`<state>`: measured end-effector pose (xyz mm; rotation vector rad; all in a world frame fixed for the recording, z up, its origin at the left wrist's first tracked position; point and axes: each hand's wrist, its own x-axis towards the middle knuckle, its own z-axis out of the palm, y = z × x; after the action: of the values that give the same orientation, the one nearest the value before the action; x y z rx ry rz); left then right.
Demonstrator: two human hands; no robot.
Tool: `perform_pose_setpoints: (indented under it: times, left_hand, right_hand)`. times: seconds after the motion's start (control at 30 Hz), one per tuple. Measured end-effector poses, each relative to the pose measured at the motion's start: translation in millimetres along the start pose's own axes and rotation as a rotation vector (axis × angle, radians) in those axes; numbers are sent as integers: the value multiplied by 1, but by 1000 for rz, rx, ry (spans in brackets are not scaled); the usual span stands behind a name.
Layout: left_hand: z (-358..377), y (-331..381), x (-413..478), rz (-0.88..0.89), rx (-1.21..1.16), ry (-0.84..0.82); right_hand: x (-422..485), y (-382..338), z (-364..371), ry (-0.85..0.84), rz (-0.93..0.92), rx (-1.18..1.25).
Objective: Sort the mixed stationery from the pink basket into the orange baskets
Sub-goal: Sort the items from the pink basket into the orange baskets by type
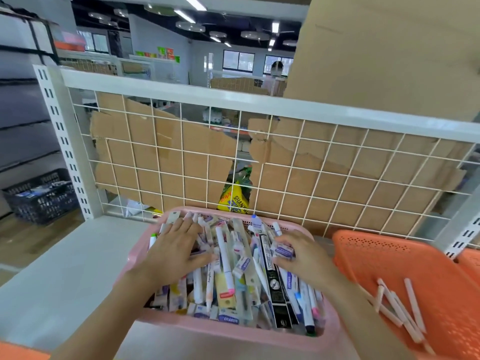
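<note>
Here, the white wire grid panel (285, 162) stands directly behind the pink basket (213, 335), with torn brown cardboard (161, 157) backing it. A large cardboard box (389, 48) rises above and to the right of the pink basket. The white shelf (65, 268) carries the pink basket and stretches out to its left. Farther left of the pink basket, down on the floor, sits a black crate (41, 196).

An orange basket (389, 258) stands just to the right of the pink basket, their rims close together. The edge of a second orange one (471, 261) shows beyond it.

The pink basket is heaped with mixed stationery (226, 268): white pens, markers, packaged erasers and a long black pack.

The left hand (174, 245) lies flat on the heap in the left half of the pink basket, fingers spread and straight, grasping nothing. The right hand (301, 253) is over the right half, its thumb and curled fingers pinching a small white-and-purple eraser (283, 250) just above the heap.

A handful of pale pink pens (400, 307) lies loose on the floor of the orange basket, right of the pink basket.
</note>
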<state>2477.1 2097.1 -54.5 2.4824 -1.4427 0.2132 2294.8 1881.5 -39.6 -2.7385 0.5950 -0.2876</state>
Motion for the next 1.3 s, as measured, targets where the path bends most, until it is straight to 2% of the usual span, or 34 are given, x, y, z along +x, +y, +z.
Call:
perform_pose_setpoints:
  times: [0.13, 0.3, 0.37, 0.57, 0.7, 0.8, 1.0, 1.3]
  left_hand:
    - [-1, -1, 0, 33, -94, 84]
    - [-10, 0, -2, 46, -211, 43]
    - [-12, 4, -4, 50, -188, 10]
    - [-8, 8, -12, 93, -127, 68]
    - [-13, 12, -15, 1, -271, 118]
    - [-18, 14, -11, -12, -337, 208]
    - [-23, 41, 8, 77, -437, 313]
    - [-11, 106, 37, 242, -561, 230]
  right_hand:
    - [-5, -2, -2, 100, 10, 58]
    - [-12, -2, -5, 136, 13, 106]
    - [-15, -3, -5, 128, 8, 108]
    - [-22, -5, -6, 132, 7, 114]
    - [-29, -3, -15, 188, 17, 105]
    - [-42, 8, -29, 257, 73, 82]
    - [-90, 44, -58, 461, 225, 80]
    - [-177, 112, -95, 624, 412, 76]
